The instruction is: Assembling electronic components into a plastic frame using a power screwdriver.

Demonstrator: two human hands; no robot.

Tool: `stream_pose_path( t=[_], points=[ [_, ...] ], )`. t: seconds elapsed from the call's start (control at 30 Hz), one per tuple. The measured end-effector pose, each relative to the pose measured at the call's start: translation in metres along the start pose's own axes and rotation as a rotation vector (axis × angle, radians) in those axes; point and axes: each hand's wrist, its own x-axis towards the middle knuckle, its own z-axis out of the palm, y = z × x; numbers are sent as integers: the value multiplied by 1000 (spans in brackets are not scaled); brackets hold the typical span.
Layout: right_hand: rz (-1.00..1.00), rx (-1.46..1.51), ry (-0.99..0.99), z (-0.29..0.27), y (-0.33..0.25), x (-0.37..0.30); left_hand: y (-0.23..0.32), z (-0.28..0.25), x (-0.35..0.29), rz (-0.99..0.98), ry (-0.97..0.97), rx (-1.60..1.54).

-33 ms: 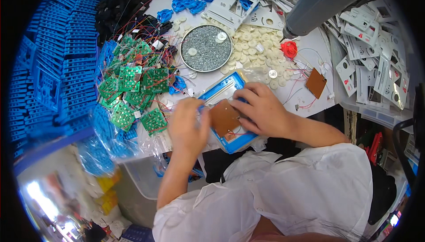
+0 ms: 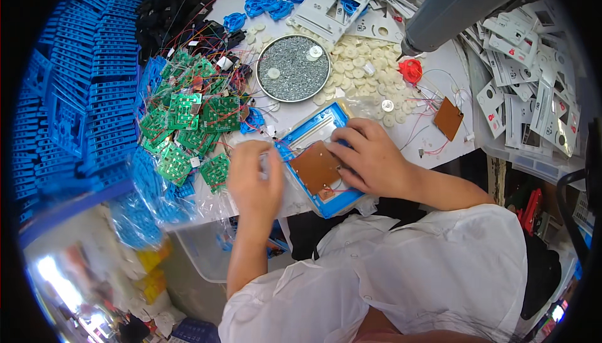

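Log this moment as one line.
left hand: beside blue rectangular plastic frame; right hand: at brown square board; board: over frame; nearby: round metal-rimmed tray

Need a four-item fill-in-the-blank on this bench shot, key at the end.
1. The right hand is at the edge of a ____ board.
2. That board lies over a ____-bordered frame.
3. Circuit boards heaped left of the round dish are ____.
4. The part beside the grey tool's tip is ____.

brown; blue; green; red
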Motion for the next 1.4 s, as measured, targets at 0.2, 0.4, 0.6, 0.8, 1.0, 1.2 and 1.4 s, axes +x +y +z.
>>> stream_pose_path(
  t=[0.2, 0.4, 0.6, 0.8, 1.0, 1.2, 1.4],
  points=[
    [53, 0, -45, -1, -7, 3, -24, 19, 13, -31, -49, 113],
    [38, 10, 12, -6, -11, 2, -12, 21, 7, -9, -8, -59],
    [37, 202, 228, -12, -10, 32, 15, 30, -4, 22, -14, -278],
    [-73, 313, 211, 6, 2, 49, 6, 24, -12, -75, -139, -344],
    [-138, 221, 255, 5, 7, 44, 2, 27, -11, -58, -111, -423],
    [-55, 232, 137, -2, -7, 29, -1, 37, -13, 157, 7, -315],
    [-60, 397, 94, -31, 18, 63, -7, 36, -11, 374, 10, -212]
  ],
)
